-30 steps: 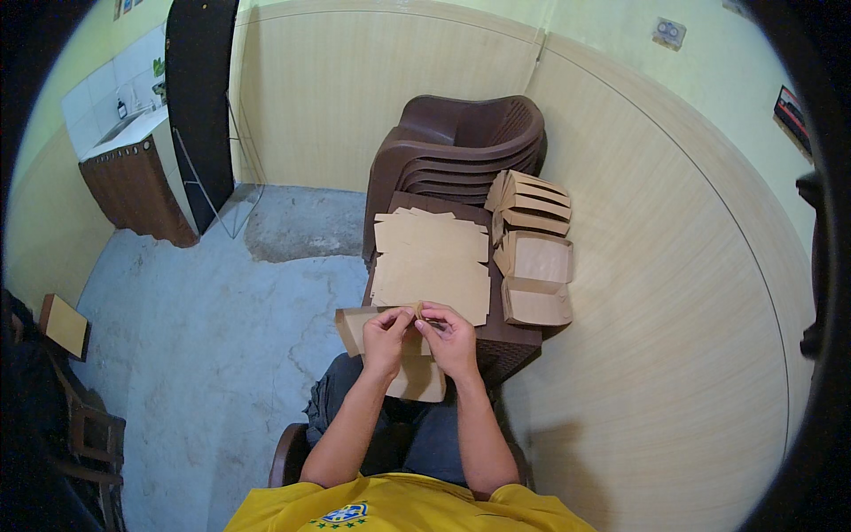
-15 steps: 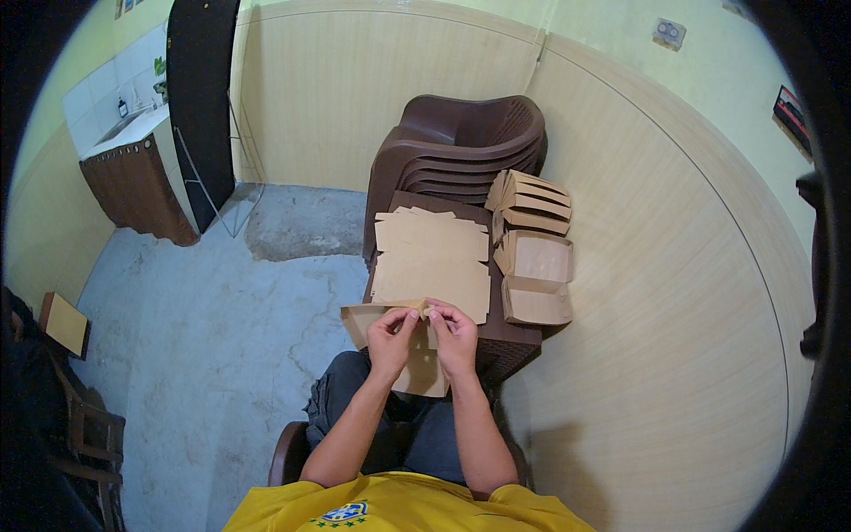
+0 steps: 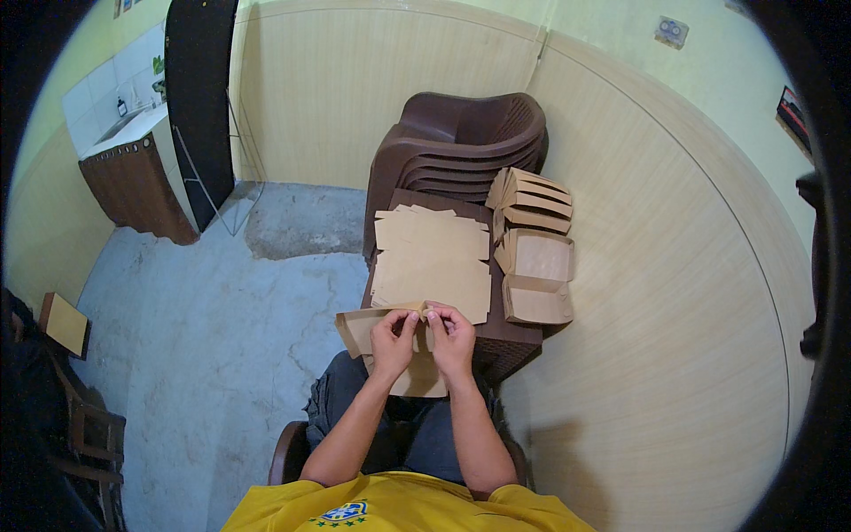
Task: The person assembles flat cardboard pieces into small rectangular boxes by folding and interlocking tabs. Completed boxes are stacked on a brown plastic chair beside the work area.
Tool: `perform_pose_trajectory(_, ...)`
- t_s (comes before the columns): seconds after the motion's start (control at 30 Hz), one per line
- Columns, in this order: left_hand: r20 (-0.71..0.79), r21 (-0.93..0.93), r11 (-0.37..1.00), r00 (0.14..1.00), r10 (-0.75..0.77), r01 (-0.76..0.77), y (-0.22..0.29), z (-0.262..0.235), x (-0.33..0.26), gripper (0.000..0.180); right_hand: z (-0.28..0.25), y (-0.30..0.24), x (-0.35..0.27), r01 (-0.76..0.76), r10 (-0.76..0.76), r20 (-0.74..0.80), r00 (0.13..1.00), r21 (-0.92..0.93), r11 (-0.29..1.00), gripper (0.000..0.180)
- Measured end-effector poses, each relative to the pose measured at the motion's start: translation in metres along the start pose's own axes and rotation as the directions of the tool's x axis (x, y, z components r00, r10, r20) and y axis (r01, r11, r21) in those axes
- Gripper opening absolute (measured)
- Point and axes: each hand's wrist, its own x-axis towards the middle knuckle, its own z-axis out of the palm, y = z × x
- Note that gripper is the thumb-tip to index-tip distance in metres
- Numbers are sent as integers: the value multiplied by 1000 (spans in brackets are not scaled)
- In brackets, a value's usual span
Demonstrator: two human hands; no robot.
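Observation:
A partly folded brown cardboard box (image 3: 421, 377) is held over my lap, its left wall standing out past my wrist. My left hand (image 3: 394, 340) pinches its far edge between thumb and fingertips. Right beside it, my right hand (image 3: 451, 340) pinches the same edge at a corner, thumbs almost touching. The small flaps between the fingertips are largely hidden. Just beyond my hands, a stack of flat brown cardboard blanks (image 3: 432, 257) with notched edges lies on a dark brown table (image 3: 519, 334).
Right of the blanks stand folded cardboard boxes: an open one (image 3: 538, 277) and several nested ones (image 3: 534, 202). Stacked brown plastic chairs (image 3: 461, 133) rise behind the table. A wood-panelled wall (image 3: 674, 293) runs along the right. At far left is a sink counter (image 3: 133, 133).
The box has tilted slightly, its left end shifting a little to the left and nearer. Both hands keep their pinch at the far edge, with only small finger movements.

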Motion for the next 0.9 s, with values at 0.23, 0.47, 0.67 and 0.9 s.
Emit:
perform_pose_trajectory(0.23, 101, -124, 990, 993, -62, 74, -9, 0, 1, 18, -2, 2, 0, 3, -5, -26, 1000, -66, 998, 15)
perform_pose_trajectory(0.47, 117, -272, 949, 984, -133, 161, 0, 2, -3, 15, -5, 9, 2, 14, -15, -13, 1000, -59, 998, 12)
perform_pose_trajectory(0.67, 80, -425, 872, 969, -232, 243, -4, 3, -6, 13, -3, 12, 0, 39, -36, 54, 998, -59, 997, 14)
perform_pose_trajectory(0.9, 90, -419, 859, 955, -282, 293, -10, 1, -6, 15, -1, 8, 0, -28, 27, 80, 996, 9, 1000, 15)
